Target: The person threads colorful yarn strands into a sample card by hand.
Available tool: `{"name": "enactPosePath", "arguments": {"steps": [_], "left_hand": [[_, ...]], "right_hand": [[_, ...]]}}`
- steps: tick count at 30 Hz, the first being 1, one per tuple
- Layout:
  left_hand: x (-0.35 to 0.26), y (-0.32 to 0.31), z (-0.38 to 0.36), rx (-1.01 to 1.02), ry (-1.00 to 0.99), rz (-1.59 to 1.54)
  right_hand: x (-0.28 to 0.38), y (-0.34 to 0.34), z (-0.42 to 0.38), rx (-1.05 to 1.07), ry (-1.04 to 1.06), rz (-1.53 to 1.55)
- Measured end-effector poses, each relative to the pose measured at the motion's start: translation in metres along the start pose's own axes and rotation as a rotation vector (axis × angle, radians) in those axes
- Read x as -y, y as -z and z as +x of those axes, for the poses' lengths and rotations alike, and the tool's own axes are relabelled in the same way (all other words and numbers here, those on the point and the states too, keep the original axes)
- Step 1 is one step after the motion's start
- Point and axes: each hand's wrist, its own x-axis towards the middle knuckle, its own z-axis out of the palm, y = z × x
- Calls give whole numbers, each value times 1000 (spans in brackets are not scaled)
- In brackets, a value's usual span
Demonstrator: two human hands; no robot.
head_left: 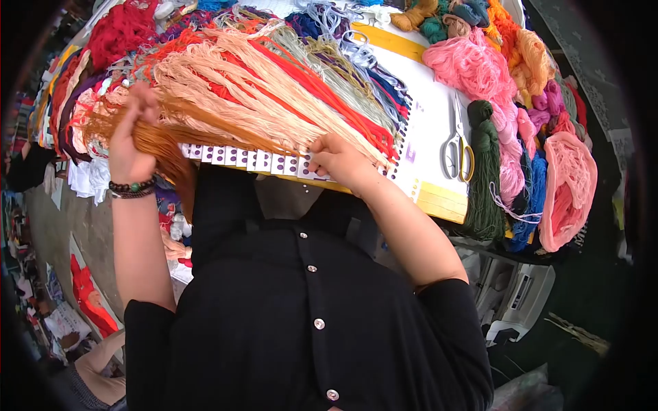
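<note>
A long bundle of brown embroidery thread [171, 140] stretches between my two hands. My left hand [133, 140], raised at the left and slightly blurred, holds the bundle, with loose strands hanging down past the wrist. At the other end my right hand [337, 161] is closed in a pinch on the brown strands, by a row of white cards with punched holes [264, 162] along the table's near edge. Just beyond the hands, peach thread [219, 85] and red thread [308, 75] lie fanned out from the cards. What the right fingertips grip is partly hidden.
Scissors [457, 147] lie on the white board [432, 123] at the right. Beside them are a dark green hank [484, 171], pink thread [473, 65] and a coral hank [569, 188]. Crimson thread [123, 31] is heaped at the far left.
</note>
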Motion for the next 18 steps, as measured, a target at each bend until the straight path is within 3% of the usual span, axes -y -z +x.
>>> {"name": "enactPosePath", "arguments": {"steps": [1, 3, 4, 6, 7, 9, 11, 13, 15, 18], "left_hand": [[-1, -28, -4, -191, -141, 67], [0, 16, 7, -134, 45, 142], [11, 7, -2, -4, 172, 43], [37, -9, -35, 35, 304, 190], [48, -12, -48, 166, 339, 269], [59, -35, -77, 184, 395, 278], [65, -39, -86, 302, 371, 216], [69, -46, -90, 308, 356, 243], [73, -48, -92, 326, 363, 296], [77, -48, -96, 358, 373, 276]], "right_hand": [[-2, -2, 1, 0, 6, 0], [-3, -6, 0, -58, 52, -76], [0, -9, -3, -105, 122, -123], [21, -26, -23, -134, 276, -86], [38, -34, -35, -122, 396, -82], [65, -50, -50, -108, 635, -118], [82, -60, -54, 57, 821, -27], [78, -74, -53, 107, 745, 115], [81, -81, -57, 171, 306, 397], [72, -80, -50, 223, 243, 410]]}}
